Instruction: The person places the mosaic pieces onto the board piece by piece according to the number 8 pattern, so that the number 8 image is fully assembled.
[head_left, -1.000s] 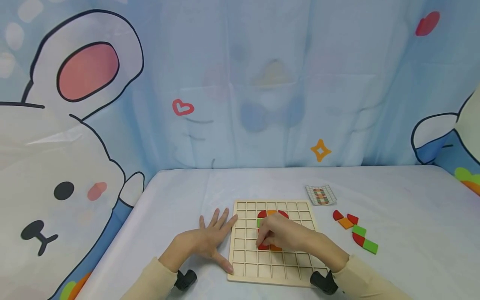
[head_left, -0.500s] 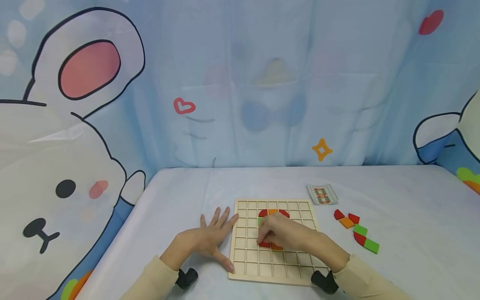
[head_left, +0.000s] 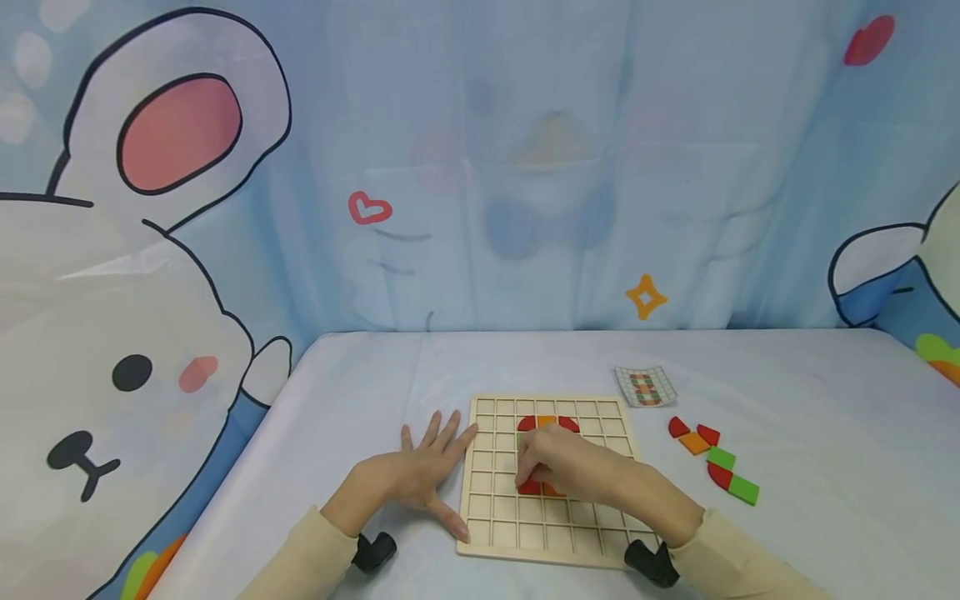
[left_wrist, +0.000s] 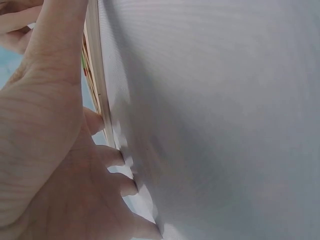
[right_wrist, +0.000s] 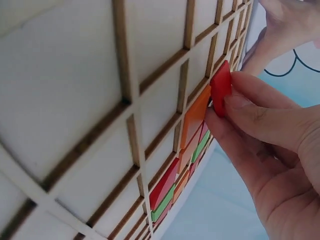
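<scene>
A wooden grid board [head_left: 487, 533] lies on the white table. My right hand [head_left: 561, 461] is over its middle; in the right wrist view, thumb and fingertips pinch a red tile [right_wrist: 220, 89] at a cell beside an orange tile [right_wrist: 196, 115]. Whether the red tile sits fully flat in its cell I cannot tell. Other red, green and orange tiles fill cells nearby, partly hidden under the hand; a red tile [head_left: 567, 424] shows at the top of the group. My left hand [head_left: 416, 479] is spread out, its thumb and a fingertip touching the board's left edge.
Right of the board lie several loose tiles, among them an orange tile [head_left: 694, 443], a green tile [head_left: 744, 490] and a red tile [head_left: 678, 427]. A pattern card [head_left: 646, 387] lies behind the board's right corner. A printed curtain [head_left: 450, 275] hangs behind the table.
The head view has shifted slightly, so the scene sits a little higher. Both hands stay in almost the same place, the right still at the same cell.
</scene>
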